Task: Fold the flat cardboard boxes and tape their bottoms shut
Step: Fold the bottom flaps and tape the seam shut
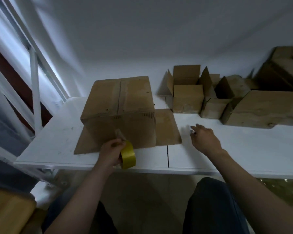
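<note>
A brown cardboard box (pixel 118 105) stands upside down on the white table (pixel 243 149), its bottom flaps folded together on top with a seam down the middle. Its lower flaps lie spread flat on the table. My left hand (pixel 111 154) grips a yellow tape roll (pixel 128 155) at the box's near side, and a short strip of tape runs up from the roll onto the box wall. My right hand (pixel 204 139) hovers over the table just right of the box's flat flap, fingers spread and blurred, holding nothing.
Several folded cardboard boxes (pixel 188 97) with open flaps stand along the wall at the back right, a larger one (pixel 267 108) beside them. A white window frame (pixel 35 92) rises on the left. My knees are below the table's front edge.
</note>
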Motion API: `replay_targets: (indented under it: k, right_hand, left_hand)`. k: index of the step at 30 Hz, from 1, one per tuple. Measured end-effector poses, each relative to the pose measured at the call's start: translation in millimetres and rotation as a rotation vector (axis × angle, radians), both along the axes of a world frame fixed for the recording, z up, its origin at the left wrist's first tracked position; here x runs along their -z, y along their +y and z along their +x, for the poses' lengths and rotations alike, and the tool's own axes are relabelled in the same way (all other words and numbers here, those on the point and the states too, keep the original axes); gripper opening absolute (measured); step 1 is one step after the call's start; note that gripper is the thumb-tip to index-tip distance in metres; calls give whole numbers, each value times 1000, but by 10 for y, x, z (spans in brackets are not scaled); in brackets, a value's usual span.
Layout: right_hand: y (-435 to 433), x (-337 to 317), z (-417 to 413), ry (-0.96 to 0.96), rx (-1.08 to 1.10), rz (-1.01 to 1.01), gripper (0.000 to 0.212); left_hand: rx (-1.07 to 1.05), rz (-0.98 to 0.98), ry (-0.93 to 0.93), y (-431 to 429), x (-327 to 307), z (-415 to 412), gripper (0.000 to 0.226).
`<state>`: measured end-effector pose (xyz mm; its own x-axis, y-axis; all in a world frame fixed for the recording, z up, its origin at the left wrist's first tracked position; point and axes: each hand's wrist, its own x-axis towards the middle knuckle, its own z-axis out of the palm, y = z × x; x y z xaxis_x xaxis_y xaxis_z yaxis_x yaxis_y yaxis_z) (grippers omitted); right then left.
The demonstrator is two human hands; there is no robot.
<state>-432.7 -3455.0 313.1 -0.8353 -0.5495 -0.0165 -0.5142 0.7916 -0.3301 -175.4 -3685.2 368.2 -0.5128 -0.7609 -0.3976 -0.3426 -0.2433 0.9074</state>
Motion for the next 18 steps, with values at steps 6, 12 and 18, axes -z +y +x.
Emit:
replay_targets:
  k: [6,12,18]
  right_hand:
    - [139,307,-221,-180,12,133,45]
    - [130,468,-215,-75,31,-87,29]
    - [85,376,-106,-344,171,-334,30]
  left_hand:
    - [-71,-12,-28,75,14,-104,25]
    - [-85,-4,-47,80,48,-153,32]
    - [-98,23,-52,56,74,-136,30]
